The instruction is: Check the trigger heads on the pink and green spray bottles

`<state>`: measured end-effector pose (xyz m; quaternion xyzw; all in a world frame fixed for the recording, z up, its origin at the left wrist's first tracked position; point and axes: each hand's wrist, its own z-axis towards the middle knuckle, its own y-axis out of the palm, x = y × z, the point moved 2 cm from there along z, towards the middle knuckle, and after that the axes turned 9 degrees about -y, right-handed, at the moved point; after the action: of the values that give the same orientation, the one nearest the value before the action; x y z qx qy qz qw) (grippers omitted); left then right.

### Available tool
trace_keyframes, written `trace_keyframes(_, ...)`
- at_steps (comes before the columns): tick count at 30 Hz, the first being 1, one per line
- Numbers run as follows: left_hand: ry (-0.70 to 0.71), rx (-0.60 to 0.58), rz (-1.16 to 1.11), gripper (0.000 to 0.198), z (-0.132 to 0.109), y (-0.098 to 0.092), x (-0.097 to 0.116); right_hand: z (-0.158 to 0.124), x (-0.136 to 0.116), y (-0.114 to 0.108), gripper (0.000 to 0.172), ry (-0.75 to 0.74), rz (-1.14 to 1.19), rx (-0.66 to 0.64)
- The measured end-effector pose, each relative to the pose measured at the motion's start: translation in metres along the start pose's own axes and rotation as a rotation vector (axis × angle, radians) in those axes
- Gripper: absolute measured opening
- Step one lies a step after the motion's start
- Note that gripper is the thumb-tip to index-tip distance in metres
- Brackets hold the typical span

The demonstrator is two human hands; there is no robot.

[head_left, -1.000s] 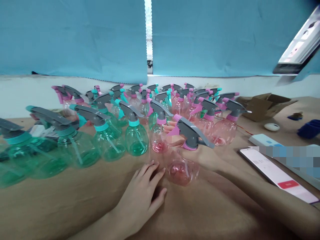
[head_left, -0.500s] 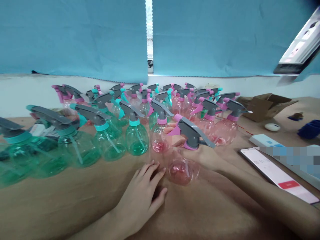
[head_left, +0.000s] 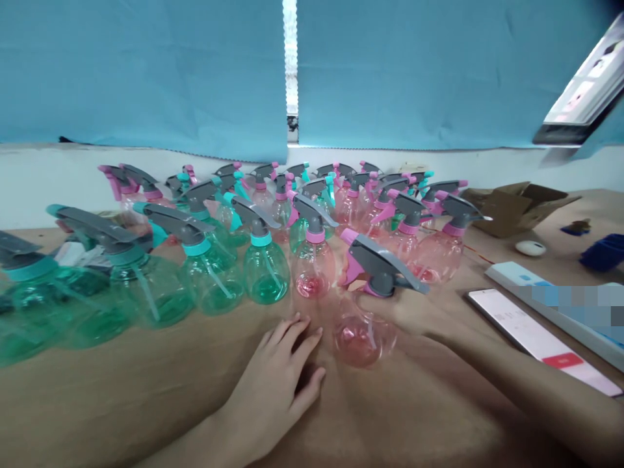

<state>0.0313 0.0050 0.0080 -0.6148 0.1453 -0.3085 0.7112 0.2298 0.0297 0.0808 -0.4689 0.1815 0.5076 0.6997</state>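
Observation:
My left hand (head_left: pixel 277 370) lies palm down on the table, fingers spread and slightly bent, holding nothing. Just right of its fingertips is a pink spray bottle (head_left: pixel 358 338) with a grey and pink trigger head, a little pink liquid inside. My right hand (head_left: pixel 407 309) reaches round the far side of that bottle's neck and grips it; its fingers are mostly hidden behind the trigger head. Right behind stands another pink spray bottle (head_left: pixel 314 266), with a green spray bottle (head_left: pixel 266 273) to its left.
Several more green and pink spray bottles stand in rows toward the wall. On the right are a phone (head_left: pixel 541 344), a white box (head_left: pixel 519 276), a white mouse-shaped object (head_left: pixel 530 248), a dark blue object (head_left: pixel 604 252) and an open cardboard box (head_left: pixel 517 208). Blue curtains (head_left: pixel 146 71) hang behind.
The gripped pink spray bottle has shifted slightly right and toward me, with its trigger head turned and lower. My right fingers are less visible now. My left hand has stayed put.

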Motion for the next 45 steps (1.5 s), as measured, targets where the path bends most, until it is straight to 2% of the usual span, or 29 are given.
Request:
trace_keyframes(4,0.005,0.015,-0.011,0.039,0.000,0.000,-0.001,-0.001,0.004,0.001,0.016,0.051,0.092,-0.044)
trace_keyframes(7,-0.006,-0.005,-0.005,0.040,0.000,0.001,-0.001,0.001,0.006,0.004,0.015,0.097,0.141,-0.024)
trace_keyframes(13,-0.005,-0.013,0.009,0.041,0.000,0.002,-0.001,0.004,0.001,0.008,0.031,0.057,0.173,-0.002)
trace_keyframes(18,0.003,0.014,0.017,0.040,0.000,0.002,-0.002,0.003,0.010,0.006,0.037,0.011,0.118,-0.019)
trace_keyframes(25,0.002,0.031,-0.008,0.040,-0.001,0.002,-0.003,0.001,0.015,0.008,0.023,0.081,0.092,-0.091)
trace_keyframes(32,0.006,0.007,0.004,0.041,0.000,0.002,-0.004,0.002,0.013,0.008,0.026,0.074,0.110,-0.043)
trace_keyframes(36,0.000,-0.002,0.010,0.041,0.000,0.002,-0.004,0.002,0.015,0.009,0.030,0.130,0.139,-0.053)
trace_keyframes(45,0.008,0.033,-0.016,0.039,-0.001,0.002,-0.005,0.000,0.015,0.008,0.023,0.123,0.091,-0.048)
